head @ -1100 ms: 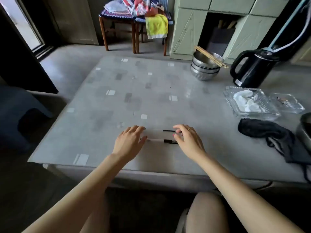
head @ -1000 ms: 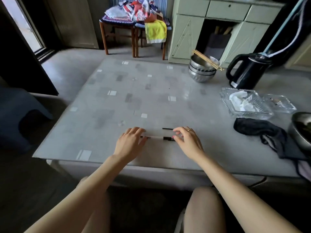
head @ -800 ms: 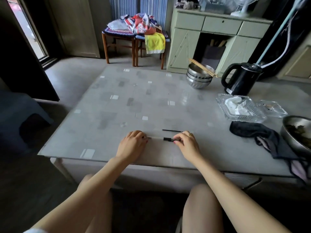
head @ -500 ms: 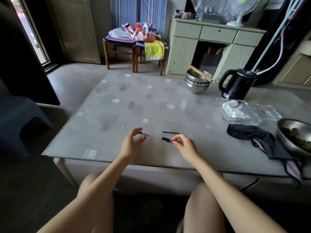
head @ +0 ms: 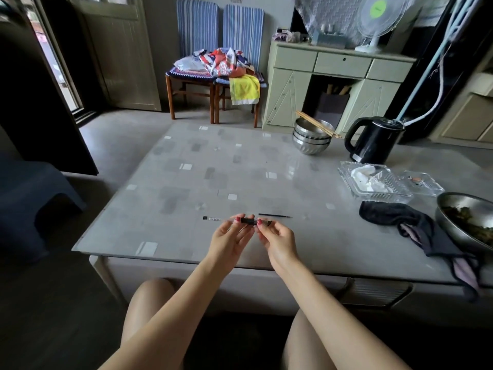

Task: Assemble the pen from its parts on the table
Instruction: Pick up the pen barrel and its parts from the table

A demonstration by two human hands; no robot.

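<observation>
- A short black pen part [head: 250, 221] is pinched between the fingertips of the left hand [head: 229, 240] and right hand [head: 277, 240], above the table [head: 186, 182] near its front edge.
- A clear barrel [head: 212, 218] lies just left; its printing is unreadable.
- A thin refill [head: 274, 215] lies just behind.

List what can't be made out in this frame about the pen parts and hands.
- Dark pen part, head view: ends covered by left hand and right hand; how it joins is hidden.
- Clear barrel: print too small.
- Thin refill: tip detail too small.
</observation>
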